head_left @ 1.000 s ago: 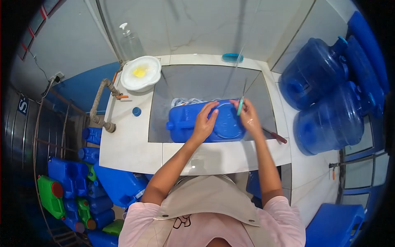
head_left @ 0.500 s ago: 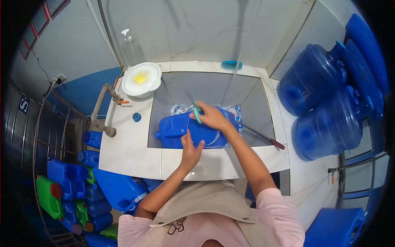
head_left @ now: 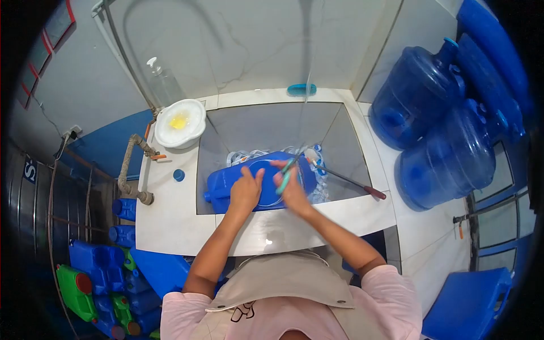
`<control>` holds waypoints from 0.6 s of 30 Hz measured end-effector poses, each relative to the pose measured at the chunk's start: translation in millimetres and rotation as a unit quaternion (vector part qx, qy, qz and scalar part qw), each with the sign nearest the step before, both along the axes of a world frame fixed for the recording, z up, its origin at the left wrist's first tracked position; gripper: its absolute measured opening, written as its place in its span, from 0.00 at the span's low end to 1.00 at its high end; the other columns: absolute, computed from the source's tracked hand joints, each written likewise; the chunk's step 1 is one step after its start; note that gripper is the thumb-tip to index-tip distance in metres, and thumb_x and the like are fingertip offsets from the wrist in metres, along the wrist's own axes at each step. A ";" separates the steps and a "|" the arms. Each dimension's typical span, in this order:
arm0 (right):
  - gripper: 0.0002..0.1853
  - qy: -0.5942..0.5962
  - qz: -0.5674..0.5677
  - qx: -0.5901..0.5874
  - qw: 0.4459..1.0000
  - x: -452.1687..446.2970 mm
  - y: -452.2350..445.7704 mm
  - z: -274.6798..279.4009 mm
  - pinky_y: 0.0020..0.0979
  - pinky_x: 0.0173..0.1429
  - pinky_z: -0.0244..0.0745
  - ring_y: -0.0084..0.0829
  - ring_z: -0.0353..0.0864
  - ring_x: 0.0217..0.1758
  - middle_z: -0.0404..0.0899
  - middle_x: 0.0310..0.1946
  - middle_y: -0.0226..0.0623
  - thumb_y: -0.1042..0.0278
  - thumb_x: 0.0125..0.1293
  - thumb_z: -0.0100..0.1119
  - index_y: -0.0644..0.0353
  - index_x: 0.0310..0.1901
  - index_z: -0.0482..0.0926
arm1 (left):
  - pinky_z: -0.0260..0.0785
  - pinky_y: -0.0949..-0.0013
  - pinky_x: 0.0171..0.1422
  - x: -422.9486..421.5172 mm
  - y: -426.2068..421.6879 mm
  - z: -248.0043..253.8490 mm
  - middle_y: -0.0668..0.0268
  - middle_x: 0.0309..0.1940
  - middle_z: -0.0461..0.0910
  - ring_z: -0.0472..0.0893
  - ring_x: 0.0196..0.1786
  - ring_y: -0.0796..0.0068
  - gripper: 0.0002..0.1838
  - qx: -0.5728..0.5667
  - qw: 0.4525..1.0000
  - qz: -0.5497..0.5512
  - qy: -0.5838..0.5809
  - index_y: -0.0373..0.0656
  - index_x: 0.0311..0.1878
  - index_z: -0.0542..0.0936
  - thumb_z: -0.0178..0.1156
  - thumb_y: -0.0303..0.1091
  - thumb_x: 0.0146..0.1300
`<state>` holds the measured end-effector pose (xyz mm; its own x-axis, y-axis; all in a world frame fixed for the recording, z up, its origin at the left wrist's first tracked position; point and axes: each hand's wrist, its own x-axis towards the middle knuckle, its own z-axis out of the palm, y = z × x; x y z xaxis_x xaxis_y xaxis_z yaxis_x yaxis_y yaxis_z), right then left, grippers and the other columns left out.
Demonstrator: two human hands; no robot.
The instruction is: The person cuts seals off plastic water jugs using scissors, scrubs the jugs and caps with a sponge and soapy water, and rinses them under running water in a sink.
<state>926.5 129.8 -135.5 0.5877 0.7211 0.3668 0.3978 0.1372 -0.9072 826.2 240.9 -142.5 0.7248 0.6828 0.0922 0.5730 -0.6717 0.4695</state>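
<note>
A blue plastic jerrycan [head_left: 224, 184] lies on its side in the grey sink basin [head_left: 249, 119]. A pale curved outline marks its upper face. My left hand [head_left: 246, 191] is at the can's middle, thumb and index finger apart, with nothing in its grasp. In my right hand [head_left: 293, 191] is a slim tool with a teal handle [head_left: 286, 177], which looks like a small knife; motion blurs it. Its thin dark blade points up and away over the can. Crumpled white and blue wrappers or labels [head_left: 320, 187] lie around the can.
A dark rod with a brown handle [head_left: 374, 192] leans on the basin's right edge. On the counter are a white bowl of suds [head_left: 180, 139] with a yellow sponge, a blue cap [head_left: 178, 175] and a teal brush [head_left: 301, 89]. Large blue water bottles [head_left: 442, 164] stand right.
My left hand has moved up onto the can's upper face. My right hand has come lower, and the tool's tip has swung from up-left to up-right. The view has shifted slightly.
</note>
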 end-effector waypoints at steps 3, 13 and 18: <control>0.26 -0.168 -0.079 -0.014 0.983 -7.3 18.1 4.2 0.44 0.58 0.63 0.49 0.70 0.57 0.74 0.47 0.52 0.51 0.63 0.54 0.66 0.51 0.63 | 0.73 0.52 0.29 -20.4 -17.0 -18.1 0.45 0.25 0.79 0.79 0.27 0.43 0.28 -0.032 0.997 0.033 0.059 0.27 0.42 0.69 0.44 0.52 0.68; 0.25 0.465 0.414 -0.027 0.782 61.5 141.4 6.2 0.34 0.56 0.71 0.37 0.77 0.50 0.78 0.43 0.49 0.41 0.64 0.48 0.60 0.41 0.71 | 0.72 0.49 0.33 6.6 -16.1 43.8 0.43 0.31 0.78 0.80 0.31 0.45 0.31 0.314 0.911 -0.208 -0.166 0.35 0.48 0.70 0.50 0.58 0.62; 0.26 0.340 0.224 0.035 0.913 108.5 89.6 14.2 0.36 0.69 0.56 0.36 0.67 0.62 0.73 0.51 0.48 0.41 0.68 0.41 0.59 0.47 0.66 | 0.71 0.48 0.40 -5.1 2.8 17.6 0.46 0.29 0.79 0.79 0.32 0.42 0.32 -0.062 0.995 0.009 0.083 0.33 0.52 0.68 0.48 0.57 0.64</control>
